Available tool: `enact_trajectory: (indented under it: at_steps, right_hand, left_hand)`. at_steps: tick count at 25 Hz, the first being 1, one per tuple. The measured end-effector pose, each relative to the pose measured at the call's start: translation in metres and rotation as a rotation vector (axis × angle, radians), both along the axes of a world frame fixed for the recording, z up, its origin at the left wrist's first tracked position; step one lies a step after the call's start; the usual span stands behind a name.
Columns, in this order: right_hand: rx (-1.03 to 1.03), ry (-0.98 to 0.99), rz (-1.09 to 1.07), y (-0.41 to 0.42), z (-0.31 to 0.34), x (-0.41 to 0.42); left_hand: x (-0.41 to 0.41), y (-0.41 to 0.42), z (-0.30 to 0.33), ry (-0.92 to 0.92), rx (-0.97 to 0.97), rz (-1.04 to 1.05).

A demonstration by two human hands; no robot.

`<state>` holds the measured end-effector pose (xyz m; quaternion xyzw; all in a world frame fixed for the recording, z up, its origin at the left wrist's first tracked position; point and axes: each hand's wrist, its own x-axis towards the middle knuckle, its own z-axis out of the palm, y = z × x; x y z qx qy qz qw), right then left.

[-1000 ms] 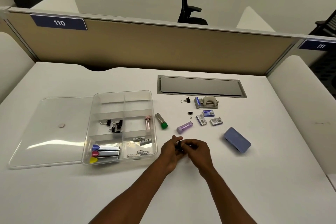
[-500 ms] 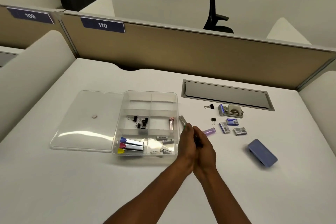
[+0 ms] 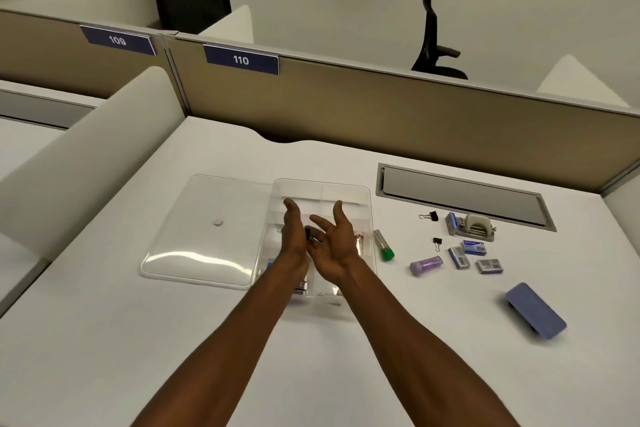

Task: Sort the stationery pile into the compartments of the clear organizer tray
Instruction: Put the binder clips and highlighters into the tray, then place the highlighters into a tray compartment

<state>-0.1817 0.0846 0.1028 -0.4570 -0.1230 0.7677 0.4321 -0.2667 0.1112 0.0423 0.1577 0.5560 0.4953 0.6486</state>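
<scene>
**Both hands opening over the organizer tray**

The left hand (image 3: 294, 232) and right hand (image 3: 337, 241) are hovering with fingers spread above the clear plastic organizer tray (image 3: 363, 192) on the white desk (image 3: 104, 322). A small dark object (image 3: 311, 234), too blurred to identify, is showing between the palms; neither hand is gripping it. A green-capped tube (image 3: 383, 245), a lilac tube (image 3: 426, 265) and two black binder clips (image 3: 429, 216) are lying to the right of the tray.
</scene>
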Motion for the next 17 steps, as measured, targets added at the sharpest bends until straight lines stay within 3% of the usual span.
enact_trajectory:
  at_steps: [3,8,12,17]
  right_hand:
    - [-0.059,-0.03,-0.04,0.015,-0.013,-0.005]
    - [-0.036,-0.029,-0.128,0.007,-0.025,0.0]
    - [0.042,-0.08,-0.21,-0.002,-0.021,0.02]
    - [0.064,-0.563,-0.507,-0.014,-0.031,0.09]
  left_hand:
    - [-0.022,-0.018,0.057,-0.013,-0.037,0.068]
    - [-0.025,-0.013,0.036,-0.054,-0.024,0.074]
    - [-0.001,-0.023,0.023,0.161,0.061,0.044]
    - [0.027,-0.05,0.023,0.308,0.219,-0.049]
